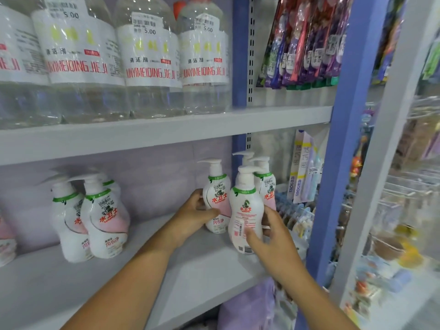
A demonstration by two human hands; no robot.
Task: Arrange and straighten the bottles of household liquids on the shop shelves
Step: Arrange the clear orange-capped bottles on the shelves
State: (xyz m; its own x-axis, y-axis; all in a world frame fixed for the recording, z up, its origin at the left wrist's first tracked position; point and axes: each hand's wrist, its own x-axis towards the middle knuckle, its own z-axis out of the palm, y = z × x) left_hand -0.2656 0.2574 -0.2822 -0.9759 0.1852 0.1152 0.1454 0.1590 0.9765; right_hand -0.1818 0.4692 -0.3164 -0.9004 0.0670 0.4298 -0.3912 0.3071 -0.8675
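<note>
Two shelves fill my view, and I read them from the left. On the upper grey metal shelf (166, 129) stands a row of large clear plastic bottles of cleaning liquid (147, 55), upright and touching side by side, each with a white label in red lettering and a price sticker.

On the lower grey shelf (71, 282), at the left, I see a cluster of white pump bottles with pink lower labels and green neck bands (102, 215), packed together and blurred; at the far left edge another pink-and-white bottle (6, 236) is cut off by the frame.

Toward the middle, my left hand (192, 215) reaches in, and its grip is curled round the side of an upright white pump bottle with a pink label (217, 198), thumb across the front. Just beside it, nearer the shelf's front, stands a white pump bottle turned with its back label of red print facing me (246, 210). My right hand (271, 236) holds this one from the right, fingers bent round its lower body with a finger lying across the front. Behind it, two more white pump bottles (265, 182) stand against the blue upright post (240, 55).

To the right of the post, hanging toothbrush packs in purple and red wrapping (304, 44) crowd the upper bay, and pale boxed packs (304, 167) hang below.
</note>
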